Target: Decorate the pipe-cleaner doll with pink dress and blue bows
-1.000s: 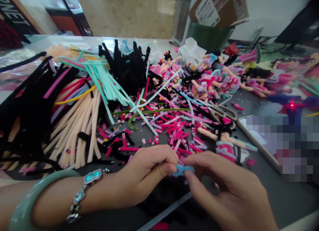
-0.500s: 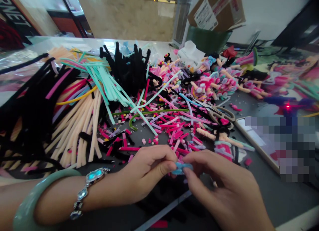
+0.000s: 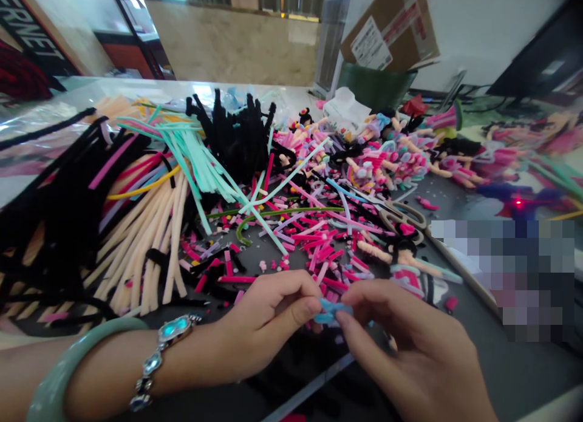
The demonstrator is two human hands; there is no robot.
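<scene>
Between both hands is a short light blue pipe cleaner [image 3: 328, 311], bent into small loops. My left hand [image 3: 268, 325] pinches its left end between thumb and forefinger. On the other end, the thumb and forefinger of my right hand [image 3: 410, 343] are closed. Fingers cover parts of the piece, so its full shape is hidden. Just beyond the hands lie many short pink pipe cleaner cuttings [image 3: 319, 246]. A small pipe cleaner doll [image 3: 405, 264] with black hair rests past my right hand.
Bundles of black [image 3: 59, 209], beige [image 3: 146, 246] and mint pipe cleaners [image 3: 200, 161] cover the left side. Scissors [image 3: 401, 215] lie right of centre, near a phone [image 3: 460, 258]. Finished dolls [image 3: 392, 155] are heaped behind. A cardboard box [image 3: 392, 27] stands at the back.
The view has tilted up slightly. Both hands keep their pinch on the light blue pipe cleaner, with only slight finger movement.
</scene>
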